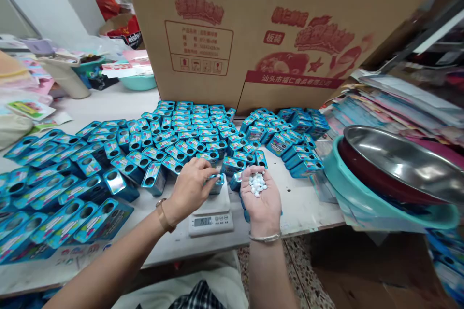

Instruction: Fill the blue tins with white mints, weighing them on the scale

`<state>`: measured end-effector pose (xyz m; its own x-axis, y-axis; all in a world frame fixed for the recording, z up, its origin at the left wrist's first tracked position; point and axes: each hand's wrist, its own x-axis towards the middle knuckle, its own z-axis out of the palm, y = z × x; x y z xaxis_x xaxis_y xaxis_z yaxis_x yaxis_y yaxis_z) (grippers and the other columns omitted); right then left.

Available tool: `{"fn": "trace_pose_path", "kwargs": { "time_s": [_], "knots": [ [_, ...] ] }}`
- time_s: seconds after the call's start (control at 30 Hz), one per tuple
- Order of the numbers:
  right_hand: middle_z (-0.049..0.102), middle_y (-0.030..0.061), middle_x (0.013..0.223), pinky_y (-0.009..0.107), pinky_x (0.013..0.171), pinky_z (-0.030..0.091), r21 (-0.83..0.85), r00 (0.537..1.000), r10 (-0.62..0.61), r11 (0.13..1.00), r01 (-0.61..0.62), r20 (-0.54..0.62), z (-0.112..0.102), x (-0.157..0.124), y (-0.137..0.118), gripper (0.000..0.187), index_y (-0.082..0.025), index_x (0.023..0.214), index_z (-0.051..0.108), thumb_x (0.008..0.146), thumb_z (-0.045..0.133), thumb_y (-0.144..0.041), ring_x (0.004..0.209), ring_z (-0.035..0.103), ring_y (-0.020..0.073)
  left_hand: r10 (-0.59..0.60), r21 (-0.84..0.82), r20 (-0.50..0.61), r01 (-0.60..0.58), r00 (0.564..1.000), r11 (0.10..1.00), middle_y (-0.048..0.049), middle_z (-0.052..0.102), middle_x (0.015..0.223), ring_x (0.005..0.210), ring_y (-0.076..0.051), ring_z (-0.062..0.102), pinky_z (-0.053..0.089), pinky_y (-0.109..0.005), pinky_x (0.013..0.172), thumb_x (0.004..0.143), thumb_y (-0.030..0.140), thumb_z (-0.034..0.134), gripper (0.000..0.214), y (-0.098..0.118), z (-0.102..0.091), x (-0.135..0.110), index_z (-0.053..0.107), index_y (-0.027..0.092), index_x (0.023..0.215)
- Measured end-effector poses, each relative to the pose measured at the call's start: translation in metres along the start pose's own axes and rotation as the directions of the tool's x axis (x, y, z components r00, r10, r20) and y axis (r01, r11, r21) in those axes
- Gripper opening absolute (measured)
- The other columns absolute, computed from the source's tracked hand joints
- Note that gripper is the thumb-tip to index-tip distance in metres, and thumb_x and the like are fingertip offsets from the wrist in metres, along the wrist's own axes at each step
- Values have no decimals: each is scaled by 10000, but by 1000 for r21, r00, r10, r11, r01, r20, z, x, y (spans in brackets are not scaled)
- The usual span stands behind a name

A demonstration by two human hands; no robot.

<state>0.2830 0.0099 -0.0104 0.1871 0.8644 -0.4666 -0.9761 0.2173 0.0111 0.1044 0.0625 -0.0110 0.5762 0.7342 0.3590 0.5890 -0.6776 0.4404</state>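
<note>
My left hand (194, 181) reaches over a small blue box (217, 184) that stands on a white digital kitchen scale (213, 227). Its thumb and fingers are pinched together at the box's top; what is between them is too small to make out. The scale's display (203, 221) is lit with digits. Beside the scale, my right hand (263, 205) is turned palm up and cupped around a small heap of pale, whitish-blue candies (257, 183). Part of another blue box shows behind the right hand's fingers.
Many blue boxes (119, 183) with round top holes crowd the white table (163, 246). A large cardboard carton (203, 87) stands behind them. To the right, a steel bowl (402, 154) rests in stacked basins (366, 203) overhanging the table edge, near piled flat packaging (409, 111).
</note>
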Motion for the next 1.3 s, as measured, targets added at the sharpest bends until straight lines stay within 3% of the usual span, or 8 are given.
{"fn": "trace_pose_path", "kwargs": {
  "time_s": [0.13,0.27,0.33,0.4,0.5,0.6,0.83,1.3],
  "knots": [
    [593,-26,666,231,711,576,10,997,-71,997,72,-32,-2,0,-16,249,-153,767,544,939,368,-190,654,611,63,-13,-54,-133,6,991,999,-58,621,1047,993,-212,553,449,-382,896,875,291,583,254,-6,-13,0,633,225,1116],
    [581,-29,658,225,686,579,-12,991,-119,993,119,-66,-5,1,-23,248,-157,757,537,934,367,-184,643,603,63,-128,-121,-417,84,900,989,-47,593,1163,1102,-205,538,411,-382,995,889,292,561,334,-11,-35,-3,549,238,1218],
    [573,-26,665,216,666,578,-11,994,-85,996,85,-69,-5,1,-20,242,-158,762,537,931,364,-177,645,600,65,-79,-60,-337,63,938,996,-64,571,1225,1139,-228,515,398,-399,1008,859,328,599,449,-10,-30,-9,487,236,1285],
    [566,-21,672,200,633,573,2,997,-25,1000,25,-69,-4,1,-14,239,-155,775,537,930,356,-168,644,595,66,-12,39,-113,17,994,999,-89,547,1274,1168,-266,485,372,-448,1023,798,358,665,641,-7,-14,-16,398,233,1366],
    [560,-19,675,197,603,569,5,996,49,999,-49,-69,-3,0,-6,232,-156,783,534,931,356,-175,634,588,70,-96,159,75,83,993,984,-93,574,1213,1152,-285,484,271,-552,1064,769,296,681,776,-7,12,-28,281,237,1431],
    [557,-18,681,195,611,570,2,996,60,998,-60,-66,-1,-4,-1,234,-160,775,532,931,361,-188,633,586,68,-189,183,-5,187,982,965,-106,543,1250,1189,-284,459,179,-583,1093,779,277,664,845,-11,19,-38,176,232,1467],
    [552,-21,679,190,618,570,-35,999,23,999,-24,-25,2,-13,2,217,-163,757,528,917,384,-196,643,581,67,-155,139,-172,179,973,974,-155,325,1467,1376,-337,252,135,-548,1129,772,421,673,940,-16,-6,-47,106,202,1489],
    [563,-33,684,185,632,569,-126,998,-62,990,64,18,-5,-10,-6,122,-164,783,521,851,437,-109,661,590,63,-162,121,-142,179,977,976,-156,323,1469,1386,-334,238,117,-579,1128,773,412,680,940,-6,0,-39,102,209,1485]
  ]
}}
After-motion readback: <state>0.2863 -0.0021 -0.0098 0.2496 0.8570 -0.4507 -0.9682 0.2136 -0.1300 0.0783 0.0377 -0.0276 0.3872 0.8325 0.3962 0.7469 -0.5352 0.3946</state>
